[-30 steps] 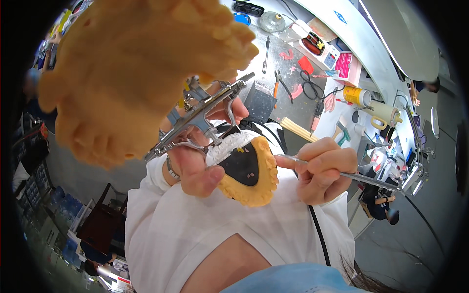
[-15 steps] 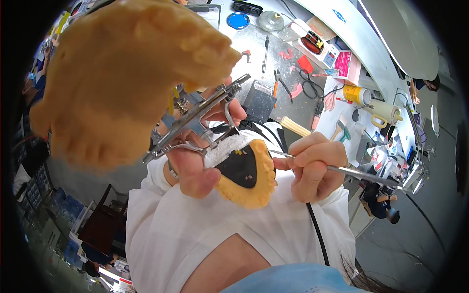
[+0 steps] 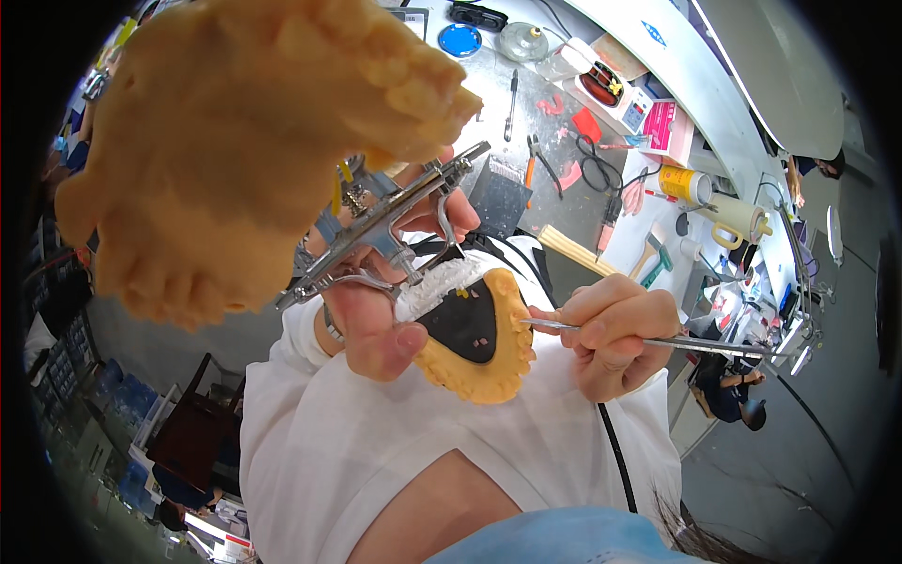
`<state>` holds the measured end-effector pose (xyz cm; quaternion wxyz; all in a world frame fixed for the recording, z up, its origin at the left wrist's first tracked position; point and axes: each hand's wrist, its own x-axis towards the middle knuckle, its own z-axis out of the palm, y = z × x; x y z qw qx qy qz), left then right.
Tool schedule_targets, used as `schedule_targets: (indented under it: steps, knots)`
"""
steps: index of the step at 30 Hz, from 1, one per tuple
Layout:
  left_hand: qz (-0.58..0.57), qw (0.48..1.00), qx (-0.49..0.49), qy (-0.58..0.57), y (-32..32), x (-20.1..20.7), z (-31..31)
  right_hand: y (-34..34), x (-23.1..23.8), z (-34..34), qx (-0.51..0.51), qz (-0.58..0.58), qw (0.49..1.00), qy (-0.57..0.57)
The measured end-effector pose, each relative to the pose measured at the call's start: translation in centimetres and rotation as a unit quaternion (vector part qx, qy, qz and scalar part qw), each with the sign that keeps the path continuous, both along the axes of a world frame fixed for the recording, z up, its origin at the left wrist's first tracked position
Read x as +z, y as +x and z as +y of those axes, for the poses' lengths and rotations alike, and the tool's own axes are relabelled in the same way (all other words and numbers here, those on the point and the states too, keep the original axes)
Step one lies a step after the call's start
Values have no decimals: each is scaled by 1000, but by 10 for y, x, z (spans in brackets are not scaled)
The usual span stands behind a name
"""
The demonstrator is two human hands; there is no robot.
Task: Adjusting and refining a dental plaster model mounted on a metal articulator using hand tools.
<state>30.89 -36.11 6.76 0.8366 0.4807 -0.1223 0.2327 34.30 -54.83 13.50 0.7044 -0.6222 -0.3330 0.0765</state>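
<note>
My left hand [image 3: 381,340] is closed around a metal dental articulator [image 3: 381,235], its thumb by the lower plaster cast. That yellow-orange lower dental cast [image 3: 470,369] has a row of teeth, a dark middle and white plaster [image 3: 434,287] at its back. Swung up close to the camera, a large upper dental cast [image 3: 216,160] hides part of the articulator and left fingers. My right hand [image 3: 620,334] pinches a slim metal carving tool [image 3: 695,345] like a pen. The tool's tip meets or nearly meets the right side of the lower cast.
Beyond my hands is a workbench [image 3: 484,89] with a pen [image 3: 511,103], orange-handled pliers [image 3: 534,169], a black block [image 3: 498,199], red wax scraps [image 3: 587,122] and a glass burner [image 3: 522,42]. A yellow can [image 3: 684,183] and a cream mug [image 3: 738,221] stand right. Other people are farther off.
My right hand has shifted slightly right and down, and the tool's tip now lies over the cast's edge. The upper cast has moved slightly.
</note>
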Motion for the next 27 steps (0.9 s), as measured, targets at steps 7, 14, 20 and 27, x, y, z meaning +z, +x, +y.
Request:
schedule_targets:
  steps: [7,14,20,27]
  knots:
    - [10,999,-35,-2,-6,2,2,-6,-2,0,-50,57,996,55]
    - [43,994,-73,69,-3,6,13,1,0,0,-3,-4,1000,-6]
    - [3,998,-63,12,0,4,4,6,4,-7,18,42,999,-7]
    - [59,996,-52,-36,-2,12,0,3,-2,-3,3,67,998,17]
